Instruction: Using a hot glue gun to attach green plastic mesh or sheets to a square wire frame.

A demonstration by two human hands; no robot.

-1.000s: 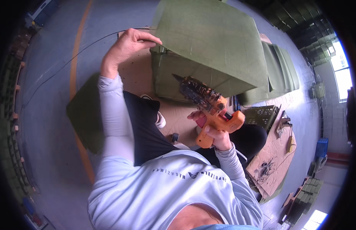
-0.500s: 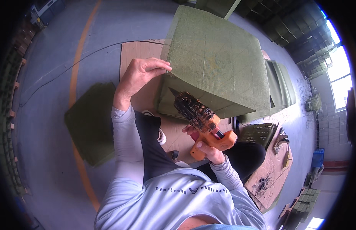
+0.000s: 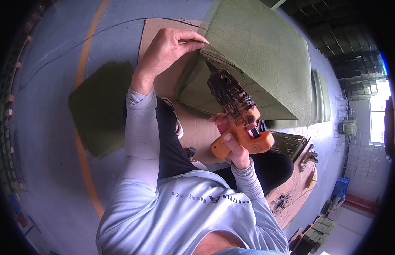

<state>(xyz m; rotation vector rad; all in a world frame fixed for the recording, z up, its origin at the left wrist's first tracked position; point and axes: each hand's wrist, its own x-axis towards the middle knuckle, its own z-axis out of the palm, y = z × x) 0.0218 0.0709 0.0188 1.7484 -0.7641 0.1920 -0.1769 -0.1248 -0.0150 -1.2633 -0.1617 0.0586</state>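
My right hand is wrapped round the handle of an orange glue gun. Its barrel is crusted with black residue, and the pointed nozzle aims up and left, close under the edge of the fabric. With thumb and fingers pressed together, my left hand pinches the near left corner of a green mesh fabric. This fabric covers the top of a large box-shaped frame in front of me. Below the lifted edge, the frame's shaded side shows. Whether the nozzle touches the frame cannot be made out.
Cardboard sheets lie under the frame and around my legs. A dark green fabric piece is on the floor at left, crossed by an orange line. To the right are a green plastic crate and a yellow-handled tool. A cable runs behind.
Both hands, the glue gun and the fabric-covered frame sit higher and farther right in the picture as the view shifts. The left hand's pinch and the right hand's hold stay the same.
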